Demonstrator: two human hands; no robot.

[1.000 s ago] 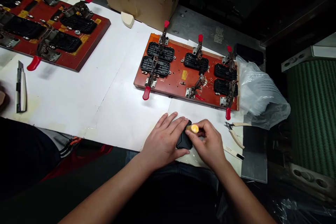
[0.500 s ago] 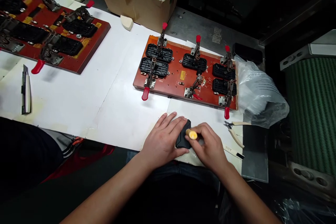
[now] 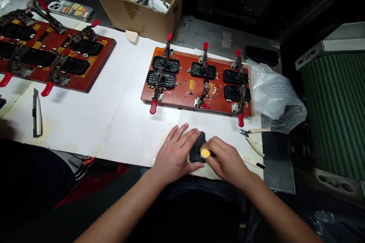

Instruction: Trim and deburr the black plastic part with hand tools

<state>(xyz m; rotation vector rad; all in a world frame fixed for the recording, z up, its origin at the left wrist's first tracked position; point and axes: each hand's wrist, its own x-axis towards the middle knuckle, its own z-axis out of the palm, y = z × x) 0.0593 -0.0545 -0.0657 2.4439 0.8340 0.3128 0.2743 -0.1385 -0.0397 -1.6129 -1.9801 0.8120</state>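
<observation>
My left hand [image 3: 175, 154] lies on a small black plastic part [image 3: 197, 147] at the near edge of the white table, fingers curled over its left side and pressing it down. My right hand [image 3: 225, 159] is closed round a tool with a yellow handle end [image 3: 204, 153], held against the near end of the black part. The tool's tip is hidden by my fingers. Just beyond them stands a red clamp board [image 3: 196, 83] carrying several black parts under red-handled toggle clamps.
A second red clamp board [image 3: 48, 55] lies at the far left, a utility knife [image 3: 36, 113] in front of it. Side cutters [image 3: 252, 138] and a crumpled plastic bag [image 3: 273, 97] sit to the right. A cardboard box [image 3: 139, 2] and a phone [image 3: 70, 8] are at the back.
My right hand with the yellow-handled tool has slid toward me along the black part. My left hand stays pressed on it. The view has shifted slightly.
</observation>
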